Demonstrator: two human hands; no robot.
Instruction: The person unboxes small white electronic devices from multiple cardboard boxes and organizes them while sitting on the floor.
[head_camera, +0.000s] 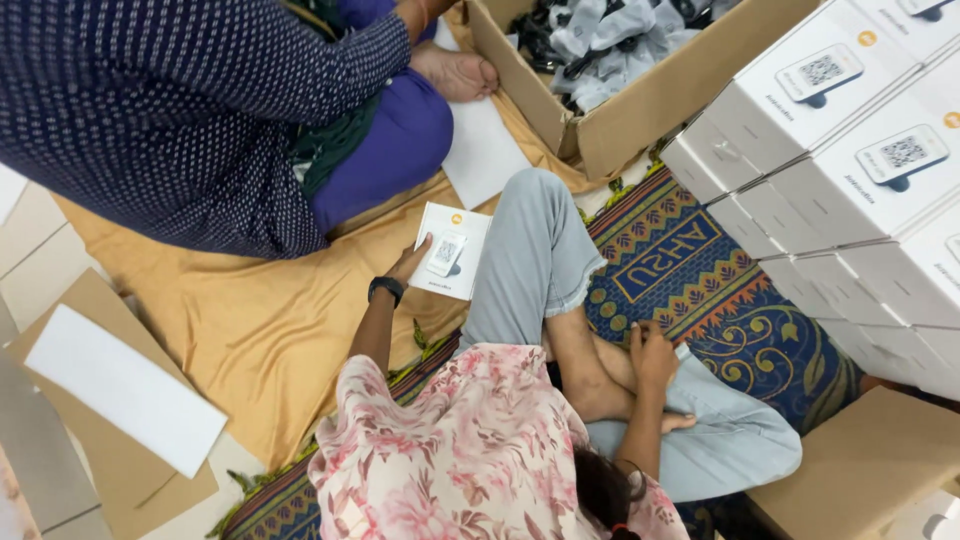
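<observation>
- The person sits cross-legged on a patterned rug (690, 270), which leaves both hands free in front of the knees
- The right hand (652, 355) rests on the crossed ankle, its fingers loosely bent and holding nothing; it looks parked there as a prop while the other hand works
- The left hand (412, 262), with a dark watch on the wrist, reaches forward to a small white box (455, 250); its fingers lie stretched along the box's near edge, not curled round it, as if to steady or slide it
- The box lies flat, printed face up, on a gold cloth (270, 330) just beside the person's left knee, within easy reach
- A closed brown box (860, 465) stands at the right, near the hip
- Flat cardboard (90, 300) with a white sheet (120, 390) on it lies well off to the left, clear of the working space
- A stack (860, 170) of like white boxes rises at the right, squared up in rows
- A second person (180, 110) in a dotted top sits opposite, across the cloth
- An open carton (650, 100) of bagged dark items stands farthest, between the two people and the stack
</observation>
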